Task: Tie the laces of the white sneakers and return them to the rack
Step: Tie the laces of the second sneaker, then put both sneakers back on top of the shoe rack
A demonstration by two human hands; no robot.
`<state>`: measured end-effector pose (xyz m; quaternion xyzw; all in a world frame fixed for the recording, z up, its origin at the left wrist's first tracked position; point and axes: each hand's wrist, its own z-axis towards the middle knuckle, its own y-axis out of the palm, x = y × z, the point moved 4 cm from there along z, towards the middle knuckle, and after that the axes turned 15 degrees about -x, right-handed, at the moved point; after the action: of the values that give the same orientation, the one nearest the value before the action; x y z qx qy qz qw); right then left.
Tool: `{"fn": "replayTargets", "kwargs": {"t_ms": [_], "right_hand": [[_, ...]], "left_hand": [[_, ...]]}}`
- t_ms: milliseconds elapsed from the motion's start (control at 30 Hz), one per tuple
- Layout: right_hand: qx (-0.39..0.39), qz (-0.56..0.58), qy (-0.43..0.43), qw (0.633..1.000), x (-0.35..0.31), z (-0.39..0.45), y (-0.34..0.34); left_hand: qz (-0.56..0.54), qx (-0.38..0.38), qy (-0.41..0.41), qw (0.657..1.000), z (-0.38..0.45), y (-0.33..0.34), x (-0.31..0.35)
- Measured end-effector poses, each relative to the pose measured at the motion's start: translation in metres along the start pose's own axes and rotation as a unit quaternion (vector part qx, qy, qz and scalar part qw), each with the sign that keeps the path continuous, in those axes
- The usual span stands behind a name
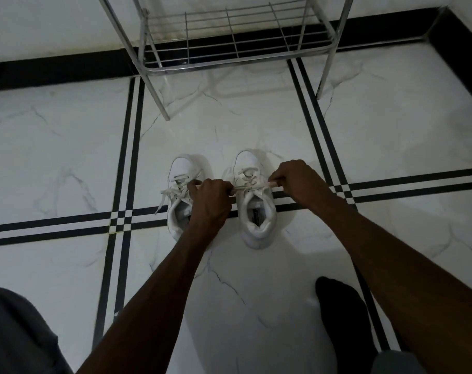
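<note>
On floor, sneakers (256, 201) toes toward rack (229, 47)

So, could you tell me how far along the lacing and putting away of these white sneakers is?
Nothing looks finished yet. In hand: the left hand and right hand pull a lace taut across the right sneaker, apparently mid-knot. Left to do: the left sneaker has loose lace ends trailing onto the floor, and both shoes stand in front of the metal rack, not on it.
</note>
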<state>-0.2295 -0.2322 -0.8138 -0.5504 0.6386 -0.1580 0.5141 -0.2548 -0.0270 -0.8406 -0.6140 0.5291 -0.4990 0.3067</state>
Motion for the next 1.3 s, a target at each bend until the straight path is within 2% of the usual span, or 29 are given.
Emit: {"fn": "replayTargets", "kwargs": {"t_ms": [67,200,400,533,600,700,800,867,900,967,1067,1167,1233,1300], "right_hand": [[0.019,-0.029,-0.027,0.999,0.003,-0.001,0.009],[0.068,-0.037,-0.012,0.997,0.004,-0.004,0.016],[0.121,0.054,0.030,0.991,0.009,-0.002,0.027],[0.124,0.152,0.069,0.978,0.018,-0.008,0.024],[0.095,0.164,0.085,0.978,0.019,-0.009,0.023],[-0.019,0.207,0.107,0.972,0.022,-0.007,0.028],[-0.140,0.383,0.111,0.907,0.018,-0.016,0.033],[-0.186,0.417,0.090,0.885,0.016,-0.022,0.034],[-0.191,0.403,0.078,0.892,0.018,-0.023,0.035],[-0.158,0.329,0.064,0.929,0.021,-0.021,0.039],[-0.082,0.208,0.083,0.971,0.014,-0.015,0.039],[-0.062,0.202,0.082,0.974,0.002,-0.010,0.043],[-0.050,0.225,0.074,0.970,-0.007,-0.007,0.044],[-0.034,0.239,0.072,0.968,-0.014,-0.005,0.045]], "left_hand": [[0.024,0.006,0.014,1.000,-0.001,0.001,-0.001],[0.051,0.013,0.019,0.998,-0.002,0.001,-0.004],[-0.021,0.021,-0.035,0.999,-0.003,0.003,-0.003],[-0.026,0.024,-0.005,0.999,0.002,0.009,0.005],[0.002,0.013,0.013,1.000,0.000,0.013,0.008],[0.001,0.028,0.043,0.999,-0.007,0.019,0.003],[-0.013,0.077,0.012,0.997,-0.018,0.017,-0.014],[-0.052,0.122,-0.044,0.990,-0.029,0.009,-0.031],[-0.070,0.142,-0.077,0.984,-0.034,0.006,-0.041],[-0.107,0.161,-0.149,0.970,-0.044,0.004,-0.066],[-0.217,0.090,-0.209,0.949,-0.054,0.009,-0.098],[-0.383,-0.009,-0.134,0.914,-0.061,0.014,-0.093],[-0.428,-0.041,-0.097,0.898,-0.063,0.011,-0.087],[-0.457,-0.055,-0.098,0.883,-0.061,0.009,-0.089]]}}
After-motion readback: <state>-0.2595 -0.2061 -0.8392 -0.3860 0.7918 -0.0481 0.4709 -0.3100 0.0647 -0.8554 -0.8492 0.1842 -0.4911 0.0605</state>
